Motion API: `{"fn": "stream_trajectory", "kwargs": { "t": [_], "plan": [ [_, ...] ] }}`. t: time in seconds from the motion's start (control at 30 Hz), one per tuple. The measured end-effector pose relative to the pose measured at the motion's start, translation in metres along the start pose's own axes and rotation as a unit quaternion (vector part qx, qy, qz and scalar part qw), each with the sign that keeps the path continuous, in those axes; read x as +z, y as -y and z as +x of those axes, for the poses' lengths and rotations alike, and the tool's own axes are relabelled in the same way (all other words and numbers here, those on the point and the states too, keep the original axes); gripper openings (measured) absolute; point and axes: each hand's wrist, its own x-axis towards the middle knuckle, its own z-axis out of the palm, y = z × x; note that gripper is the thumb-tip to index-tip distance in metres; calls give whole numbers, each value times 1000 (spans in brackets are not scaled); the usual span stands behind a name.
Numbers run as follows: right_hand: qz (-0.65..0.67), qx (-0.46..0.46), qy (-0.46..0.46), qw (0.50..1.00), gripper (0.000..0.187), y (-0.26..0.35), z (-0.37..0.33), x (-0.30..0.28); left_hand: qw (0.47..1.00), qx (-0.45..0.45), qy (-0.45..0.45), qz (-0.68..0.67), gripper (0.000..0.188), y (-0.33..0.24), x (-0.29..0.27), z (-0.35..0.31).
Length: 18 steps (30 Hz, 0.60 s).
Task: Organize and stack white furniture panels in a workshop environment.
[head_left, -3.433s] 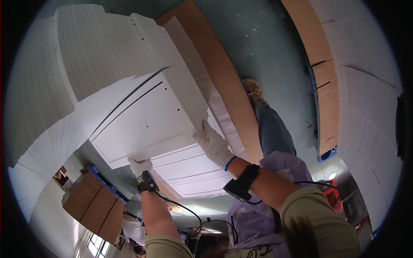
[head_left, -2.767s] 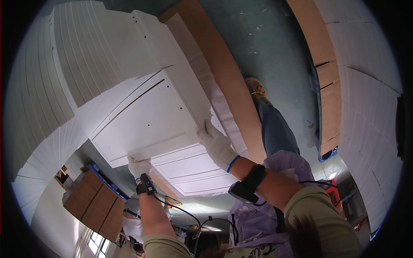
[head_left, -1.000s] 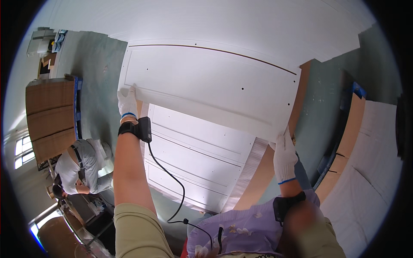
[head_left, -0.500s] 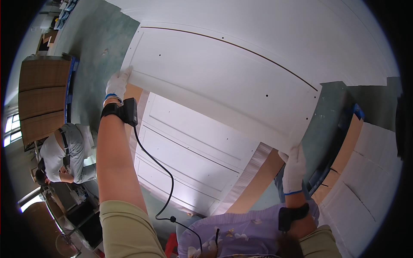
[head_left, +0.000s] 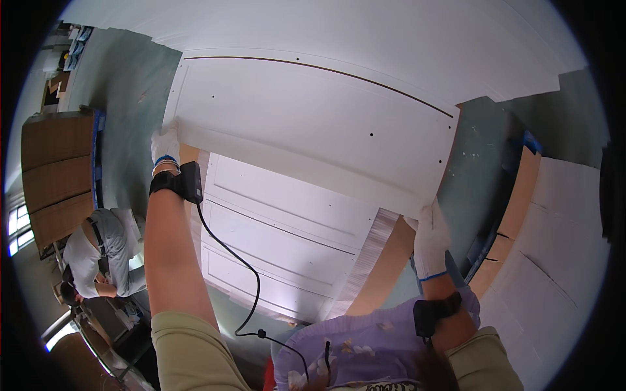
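A long white panel (head_left: 287, 111) with a dark groove along its far edge and several small dark holes spans the space before me. My left hand (head_left: 165, 143), in a white glove, is closed around its near left corner. At the near right corner my right hand (head_left: 431, 241), gloved too, grips the panel. The undersides of both grips are hidden. Nearer to me and lower lies a stack of white panels with recessed frames (head_left: 274, 238), edged by pale wrapping (head_left: 368, 264) and brown cardboard (head_left: 379, 270).
A large white surface (head_left: 365, 32) lies beyond the panel. Brown cartons (head_left: 59, 156) stand on a blue pallet at left, where another person (head_left: 107, 251) bends over. To the right is a white-topped stack (head_left: 541, 241) with cardboard sides. A cable (head_left: 254, 287) runs from my left wrist.
The view has turned slightly. The held panel has shifted a little to the left over the lower stack, both hands moving with it and keeping their grip.
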Motion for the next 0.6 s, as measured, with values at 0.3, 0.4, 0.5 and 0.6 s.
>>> {"fn": "stream_trajectory", "kwargs": {
  "t": [0.3,0.4,0.5,0.6],
  "plan": [
    [-153,6,10,988,51,20,-9,-13,998,-39,-38,-41,78,-92,36,-136],
    [-133,6,45,990,53,33,-17,-16,993,118,-24,21,76,-107,31,-177],
    [-144,18,74,987,52,28,-14,-27,967,218,21,131,71,-163,51,-267],
    [-137,-26,68,988,46,27,-13,-37,916,370,127,85,69,-209,65,-336]
  ]
}}
